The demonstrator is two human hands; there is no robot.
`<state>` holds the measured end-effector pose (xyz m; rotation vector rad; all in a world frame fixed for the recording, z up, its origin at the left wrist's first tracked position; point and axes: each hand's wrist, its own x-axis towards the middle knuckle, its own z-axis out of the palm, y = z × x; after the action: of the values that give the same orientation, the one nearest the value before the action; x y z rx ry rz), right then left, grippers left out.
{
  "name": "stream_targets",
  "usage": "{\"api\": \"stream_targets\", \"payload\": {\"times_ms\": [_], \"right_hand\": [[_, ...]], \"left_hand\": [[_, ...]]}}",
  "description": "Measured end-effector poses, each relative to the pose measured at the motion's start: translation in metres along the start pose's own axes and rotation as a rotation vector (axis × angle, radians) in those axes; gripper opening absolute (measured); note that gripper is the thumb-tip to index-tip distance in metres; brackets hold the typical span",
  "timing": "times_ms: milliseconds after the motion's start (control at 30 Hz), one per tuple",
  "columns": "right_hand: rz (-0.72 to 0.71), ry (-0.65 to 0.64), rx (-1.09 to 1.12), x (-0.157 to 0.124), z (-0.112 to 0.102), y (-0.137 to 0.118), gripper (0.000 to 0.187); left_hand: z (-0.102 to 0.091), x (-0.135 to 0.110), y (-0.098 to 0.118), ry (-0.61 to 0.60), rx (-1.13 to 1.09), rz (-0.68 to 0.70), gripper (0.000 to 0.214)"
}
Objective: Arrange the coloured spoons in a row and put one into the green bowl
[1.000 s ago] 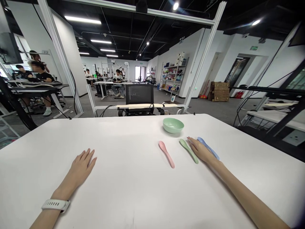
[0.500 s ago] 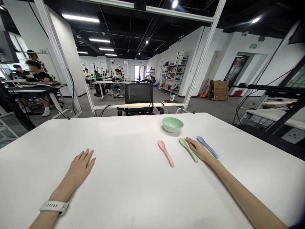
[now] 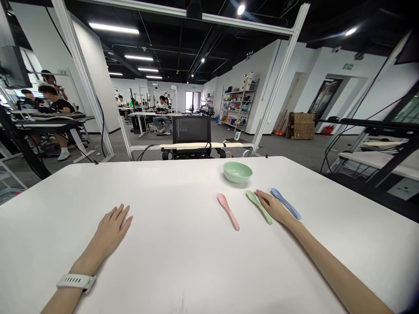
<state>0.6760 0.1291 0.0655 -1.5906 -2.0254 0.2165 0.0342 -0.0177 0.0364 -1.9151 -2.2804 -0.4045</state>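
My left hand (image 3: 113, 229) lies palm down on the white table, fingers stretched out and holding nothing. On the right, my right hand (image 3: 273, 207) rests between a green spoon (image 3: 259, 208) and a blue spoon (image 3: 286, 203). Its fingers are extended, close beside the green spoon; whether they touch it I cannot tell. Left of these lies a pink spoon (image 3: 228, 212), its bowl end pointing away from me. Behind the spoons stands a light green bowl (image 3: 238, 172), upright.
The white table (image 3: 157, 261) carries all of these. A metal frame (image 3: 275, 83) rises at its far side, with a black mesh chair (image 3: 191, 129) behind. Several people sit at desks in the background. A black-framed stand (image 3: 379, 172) is on the right.
The view has shifted very slightly. Both hands, the spoons and the bowl stay where they were on the table.
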Motion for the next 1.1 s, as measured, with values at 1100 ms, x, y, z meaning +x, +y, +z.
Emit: {"api": "stream_targets", "payload": {"times_ms": [1100], "right_hand": [[0.122, 0.117, -0.159, 0.099, -0.047, -0.044, 0.029]], "left_hand": [[0.001, 0.002, -0.002, -0.048, 0.004, -0.010, 0.080]]}}
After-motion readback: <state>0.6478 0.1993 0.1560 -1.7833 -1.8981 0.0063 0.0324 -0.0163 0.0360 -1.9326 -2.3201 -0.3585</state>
